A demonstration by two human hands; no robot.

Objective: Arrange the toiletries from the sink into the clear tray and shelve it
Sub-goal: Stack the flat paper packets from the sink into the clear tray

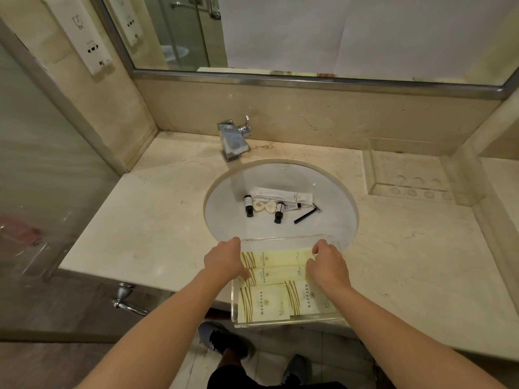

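Under both hands: clear tray (283, 321) on the front edge of the marble counter (157, 220), its near end hanging past the edge.
Left hand (226, 259): at the tray's left wall, fingers reaching down onto the cream sachets (265, 301); fingertips hidden, so whether it pinches one or only presses I cannot tell.
Right hand (328, 266): on the tray's right side, fingers curled over the end of the top sachet; thumb side hidden, so the grip cannot be confirmed.
Between the hands: two long sachets lying crosswise, one behind the other.
Nearer than the hands: two wider sachets, side by side, overlapping slightly, at the tray's near end.
Beyond the hands: sink (222, 209), round white basin.
Sink contents, left to right: small dark bottle (248, 205); oval soap (264, 206) touching it; second dark bottle (279, 212); small tube (292, 206); black razor (306, 214) lying slanted.
Behind those: long white packet (280, 194), crosswise.
Far beyond the left hand: faucet (233, 138) at the counter's back.
Far right of the right hand: second clear tray (407, 175) with round recesses, against the wall.
Below the tray: tiled floor, two dark shoes (222, 339).
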